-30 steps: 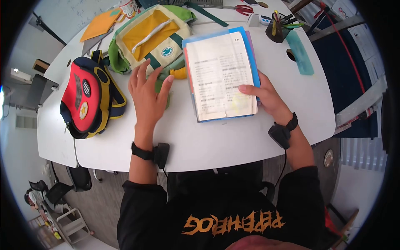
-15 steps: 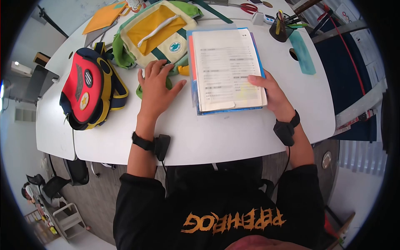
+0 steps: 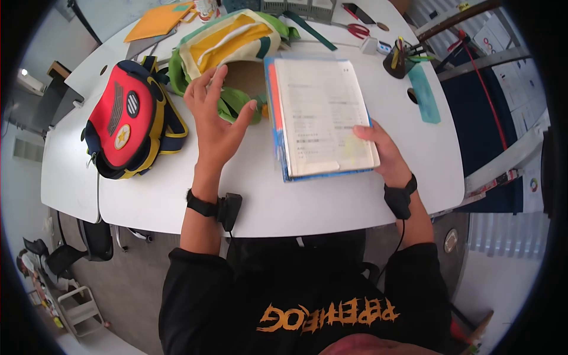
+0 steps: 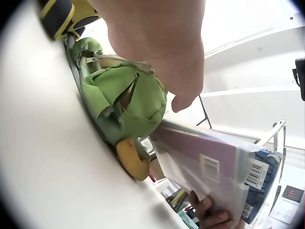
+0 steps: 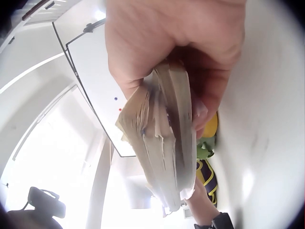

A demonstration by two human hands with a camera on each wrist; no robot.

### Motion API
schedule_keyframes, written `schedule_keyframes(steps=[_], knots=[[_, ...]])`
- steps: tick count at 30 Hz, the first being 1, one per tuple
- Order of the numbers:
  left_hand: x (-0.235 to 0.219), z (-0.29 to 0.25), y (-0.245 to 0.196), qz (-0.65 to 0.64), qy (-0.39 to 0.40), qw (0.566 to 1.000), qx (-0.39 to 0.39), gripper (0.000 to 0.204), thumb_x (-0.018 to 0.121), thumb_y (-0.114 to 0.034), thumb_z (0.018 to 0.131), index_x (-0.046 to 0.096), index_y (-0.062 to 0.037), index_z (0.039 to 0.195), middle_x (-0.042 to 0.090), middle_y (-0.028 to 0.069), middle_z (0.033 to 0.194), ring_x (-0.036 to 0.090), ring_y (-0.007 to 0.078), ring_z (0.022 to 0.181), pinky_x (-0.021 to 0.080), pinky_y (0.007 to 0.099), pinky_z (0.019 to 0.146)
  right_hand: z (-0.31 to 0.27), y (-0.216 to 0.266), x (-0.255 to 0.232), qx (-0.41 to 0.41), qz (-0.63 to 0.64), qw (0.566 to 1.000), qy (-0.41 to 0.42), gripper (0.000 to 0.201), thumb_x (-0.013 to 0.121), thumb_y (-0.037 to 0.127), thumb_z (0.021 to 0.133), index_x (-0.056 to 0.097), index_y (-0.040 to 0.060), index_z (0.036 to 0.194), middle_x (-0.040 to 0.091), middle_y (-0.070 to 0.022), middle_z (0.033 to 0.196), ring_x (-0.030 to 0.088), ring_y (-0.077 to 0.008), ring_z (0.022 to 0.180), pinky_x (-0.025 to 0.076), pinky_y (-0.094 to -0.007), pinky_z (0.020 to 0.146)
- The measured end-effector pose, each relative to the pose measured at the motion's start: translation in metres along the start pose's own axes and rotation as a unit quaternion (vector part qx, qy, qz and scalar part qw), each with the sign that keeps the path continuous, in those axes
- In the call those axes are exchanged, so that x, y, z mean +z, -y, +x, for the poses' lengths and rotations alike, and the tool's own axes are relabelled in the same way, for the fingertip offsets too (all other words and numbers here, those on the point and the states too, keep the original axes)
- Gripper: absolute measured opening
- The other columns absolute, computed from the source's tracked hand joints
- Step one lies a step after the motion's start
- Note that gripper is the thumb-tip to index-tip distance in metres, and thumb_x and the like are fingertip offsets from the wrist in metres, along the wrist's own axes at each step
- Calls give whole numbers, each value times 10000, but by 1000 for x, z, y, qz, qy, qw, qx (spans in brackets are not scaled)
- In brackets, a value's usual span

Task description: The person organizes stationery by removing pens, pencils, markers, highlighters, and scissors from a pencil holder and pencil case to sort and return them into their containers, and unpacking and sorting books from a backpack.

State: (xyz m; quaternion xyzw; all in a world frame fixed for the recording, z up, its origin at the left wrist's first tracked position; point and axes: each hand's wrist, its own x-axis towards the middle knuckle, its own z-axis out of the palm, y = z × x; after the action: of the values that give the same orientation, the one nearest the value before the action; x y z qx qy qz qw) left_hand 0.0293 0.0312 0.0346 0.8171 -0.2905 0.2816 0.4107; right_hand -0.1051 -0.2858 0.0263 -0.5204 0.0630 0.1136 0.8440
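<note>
My right hand (image 3: pixel 387 151) grips a stack of books (image 3: pixel 322 118), thumb on the printed top page and fingers underneath. In the right wrist view, the page edges of several thick books (image 5: pixel 164 138) show below the palm. A purple cover (image 4: pixel 190 143) in clear plastic and a blue one with a barcode face the left wrist camera. My left hand (image 3: pixel 214 118) is at the near side of a green, cream and yellow backpack (image 3: pixel 228 38), its thumb spread away from the fingers. The bag's front panel is tilted up, and a brownish interior (image 3: pixel 245 77) shows beside the fingers.
A red and navy backpack (image 3: pixel 121 121) stands at the left of the white table (image 3: pixel 160 201). Farther back lie an orange folder (image 3: pixel 157 22), red-handled scissors (image 3: pixel 358 31) and a phone (image 3: pixel 358 13). A pen holder (image 3: pixel 396 62) stands at the right.
My left hand first lowered to the green backpack, then rose with its fingers at the opening. The front panel has tipped up and back, exposing the inside. The books stay in my right hand.
</note>
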Motion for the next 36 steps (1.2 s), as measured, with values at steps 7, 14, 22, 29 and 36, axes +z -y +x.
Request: schedule_keyframes(steps=[7, 14, 22, 29, 36], knots=[[-9, 7, -3, -42, -44, 998, 1, 731, 846, -79, 819, 592, -105, 1504, 559, 127, 1475, 411, 356, 1390, 354, 468, 1181, 5, 10, 33, 39, -40, 997, 45, 744, 747, 221, 945, 432, -96, 1541, 591, -219, 1494, 632, -279, 1336, 508, -384, 1129], [-22, 10, 1, -55, -87, 995, 4, 553, 769, -30, 879, 680, -78, 1422, 644, 117, 1410, 506, 308, 1347, 385, 419, 1172, 82, 40, 69, 89, -53, 993, 48, 634, 749, 248, 971, 527, -69, 1473, 665, -181, 1414, 691, -236, 1251, 541, -363, 1085], [-32, 10, 28, -75, -104, 992, -20, 513, 840, -86, 818, 735, -102, 1320, 689, 93, 1322, 546, 316, 1284, 413, 436, 1124, 180, 52, 92, 128, -146, 978, 75, 593, 777, 298, 958, 581, -13, 1422, 726, -128, 1307, 739, -208, 1137, 589, -363, 1000], [-31, 10, 16, -69, -87, 994, -7, 517, 827, -19, 800, 746, -79, 1307, 701, 117, 1300, 587, 308, 1260, 455, 403, 1105, 179, 38, 72, 153, -121, 975, 106, 543, 759, 218, 983, 576, -29, 1431, 697, -148, 1367, 733, -217, 1164, 572, -353, 1059], [-36, 14, 14, -134, -97, 986, -38, 378, 772, 68, 849, 793, -62, 1203, 747, 91, 1195, 639, 275, 1158, 482, 380, 1061, 181, 65, 65, 206, -167, 955, 134, 615, 793, 218, 941, 559, -25, 1456, 693, -143, 1382, 720, -203, 1204, 572, -339, 1051]])
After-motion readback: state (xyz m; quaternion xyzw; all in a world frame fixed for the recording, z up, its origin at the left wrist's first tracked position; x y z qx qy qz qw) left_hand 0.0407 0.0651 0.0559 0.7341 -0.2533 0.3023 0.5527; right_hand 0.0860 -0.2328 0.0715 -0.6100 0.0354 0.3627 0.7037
